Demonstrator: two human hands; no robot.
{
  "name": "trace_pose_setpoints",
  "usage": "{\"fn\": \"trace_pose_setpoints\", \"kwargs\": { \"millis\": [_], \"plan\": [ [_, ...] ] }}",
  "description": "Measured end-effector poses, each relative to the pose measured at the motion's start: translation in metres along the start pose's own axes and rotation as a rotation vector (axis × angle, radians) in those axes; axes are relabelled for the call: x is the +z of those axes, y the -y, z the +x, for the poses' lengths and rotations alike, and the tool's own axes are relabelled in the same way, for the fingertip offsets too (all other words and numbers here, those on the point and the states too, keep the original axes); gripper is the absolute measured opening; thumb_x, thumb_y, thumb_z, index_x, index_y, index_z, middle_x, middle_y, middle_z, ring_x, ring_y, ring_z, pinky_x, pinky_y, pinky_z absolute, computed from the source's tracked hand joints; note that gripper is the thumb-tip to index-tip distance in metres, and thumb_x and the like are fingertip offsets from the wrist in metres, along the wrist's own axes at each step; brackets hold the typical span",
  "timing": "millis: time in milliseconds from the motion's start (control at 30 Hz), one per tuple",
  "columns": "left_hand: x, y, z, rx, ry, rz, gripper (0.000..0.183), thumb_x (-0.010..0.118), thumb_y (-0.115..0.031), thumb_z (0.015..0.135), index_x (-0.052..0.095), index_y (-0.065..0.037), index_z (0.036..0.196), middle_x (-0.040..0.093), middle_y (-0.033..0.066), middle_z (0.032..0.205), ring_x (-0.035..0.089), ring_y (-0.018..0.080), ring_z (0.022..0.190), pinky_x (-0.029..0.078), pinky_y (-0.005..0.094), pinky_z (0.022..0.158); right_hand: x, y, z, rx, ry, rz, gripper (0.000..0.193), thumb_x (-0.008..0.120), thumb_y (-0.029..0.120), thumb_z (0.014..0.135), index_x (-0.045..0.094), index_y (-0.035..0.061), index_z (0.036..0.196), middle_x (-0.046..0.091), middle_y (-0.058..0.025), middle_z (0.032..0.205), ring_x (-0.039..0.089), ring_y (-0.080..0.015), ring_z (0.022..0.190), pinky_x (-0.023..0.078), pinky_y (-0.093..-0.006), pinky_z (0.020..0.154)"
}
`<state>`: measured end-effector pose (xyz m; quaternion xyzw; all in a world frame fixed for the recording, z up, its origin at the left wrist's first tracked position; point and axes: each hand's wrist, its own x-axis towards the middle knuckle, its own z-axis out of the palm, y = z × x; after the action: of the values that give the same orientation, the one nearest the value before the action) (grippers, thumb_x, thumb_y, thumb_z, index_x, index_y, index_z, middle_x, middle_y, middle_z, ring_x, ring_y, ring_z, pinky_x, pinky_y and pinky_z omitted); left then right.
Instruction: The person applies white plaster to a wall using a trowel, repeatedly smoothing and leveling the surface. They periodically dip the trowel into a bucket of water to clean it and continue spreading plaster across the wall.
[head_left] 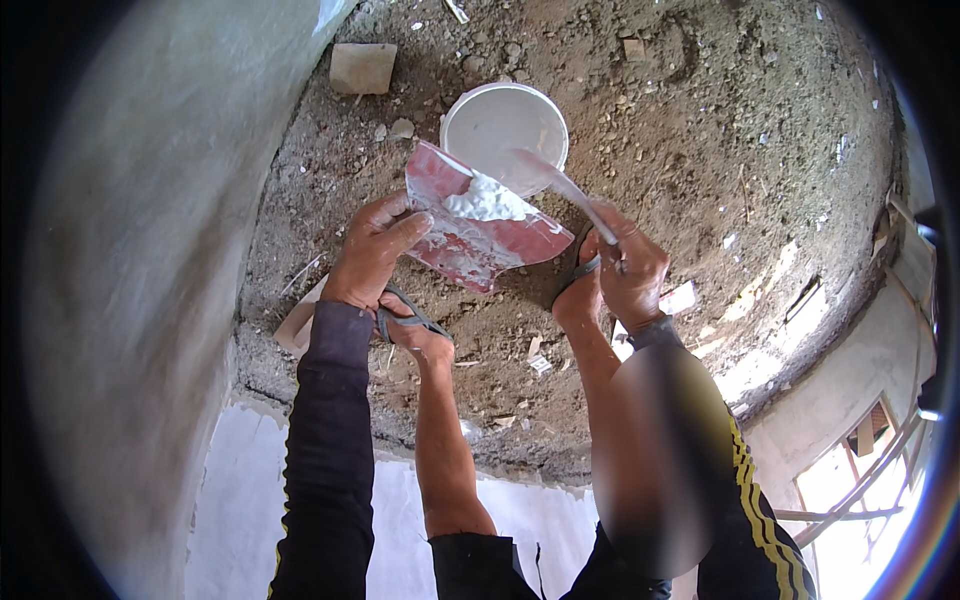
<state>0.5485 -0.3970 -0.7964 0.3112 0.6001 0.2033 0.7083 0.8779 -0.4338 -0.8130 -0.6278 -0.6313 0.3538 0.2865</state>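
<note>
My left hand [378, 250] grips the left edge of a curved, dull red sheet [530, 241], its thumb on top and its fingers mostly hidden beneath. A lump of wet white plaster [488, 200] sits on the sheet's upper middle, and thinner smears cover the rest. My right hand [630, 265] is closed round the lower end of a long, thin, white-smeared tool [572, 190]. The tool's far end is blurred, so its exact kind does not show. That end is over a round white bucket [446, 135], just beyond the sheet, with pale greyish-white inside.
Rough earth [680, 150] strewn with stones and scraps lies all around. A flat tan block [362, 69] rests beyond the bucket to the left. Along the left side rises a smooth grey wall [150, 250]. My sandalled feet [408, 322] stand close below the sheet. Poles [850, 514] lean at lower right.
</note>
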Motion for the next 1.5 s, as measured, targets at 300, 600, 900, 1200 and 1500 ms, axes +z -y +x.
{"fn": "trace_pose_setpoints", "kwargs": {
  "millis": [300,600,900,1200,1500],
  "plan": [
    [-0.007,0.015,-0.019,-0.004,-0.05,-0.244,0.037,0.067,-0.011,0.097,0.061,0.002,0.131,0.068,0.0062,0.118,0.063,0.0118,0.102,0.052,0.0287,0.091,0.006,-0.018,0.013,0.509,0.051,0.502,0.031,0.072,0.016,0.095,0.068,0.0009,0.122,0.074,-0.0068,0.101,0.069,-0.0105,0.09,0.058,-0.0269,0.074],
    [-0.007,0.017,-0.029,0.02,-0.014,-0.33,0.038,0.065,-0.013,0.099,0.059,0.002,0.133,0.068,0.0076,0.119,0.065,0.0137,0.103,0.054,0.031,0.091,0.041,-0.046,0.034,0.663,0.212,0.94,0.031,0.076,0.015,0.092,0.067,-0.0005,0.118,0.073,-0.0071,0.105,0.07,-0.0123,0.093,0.062,-0.0314,0.08],
    [-0.003,0.015,-0.041,0.014,-0.055,-0.425,0.035,0.064,-0.015,0.099,0.059,-0.002,0.132,0.068,0.0082,0.119,0.069,0.0169,0.1,0.064,0.0337,0.062,0.049,-0.021,0.062,0.491,0.016,0.0,0.044,0.086,0.029,0.082,0.07,0.0069,0.117,0.071,-0.0059,0.093,0.068,-0.016,0.082,0.057,-0.0319,0.075],
    [0.001,0.007,-0.067,0.15,-0.338,-0.269,0.039,0.072,-0.01,0.089,0.063,-0.006,0.127,0.064,0.0132,0.126,0.059,0.029,0.119,0.05,0.0436,0.096,0.033,0.067,-0.037,0.607,0.032,0.924,0.059,0.07,0.048,0.094,0.062,-0.001,0.124,0.063,-0.0068,0.111,0.06,-0.0177,0.097,0.05,-0.0328,0.086],
    [0.034,-0.099,-0.07,0.341,-0.026,-0.532,0.038,0.066,-0.011,0.096,0.058,0.001,0.132,0.065,0.0106,0.126,0.06,0.0211,0.118,0.044,0.0398,0.107,0.076,0.174,-0.012,0.532,-0.074,1.922,0.037,0.068,0.007,0.095,0.059,0.0017,0.131,0.063,-0.013,0.133,0.058,-0.0285,0.126,0.046,-0.0473,0.11]
  ]
}}
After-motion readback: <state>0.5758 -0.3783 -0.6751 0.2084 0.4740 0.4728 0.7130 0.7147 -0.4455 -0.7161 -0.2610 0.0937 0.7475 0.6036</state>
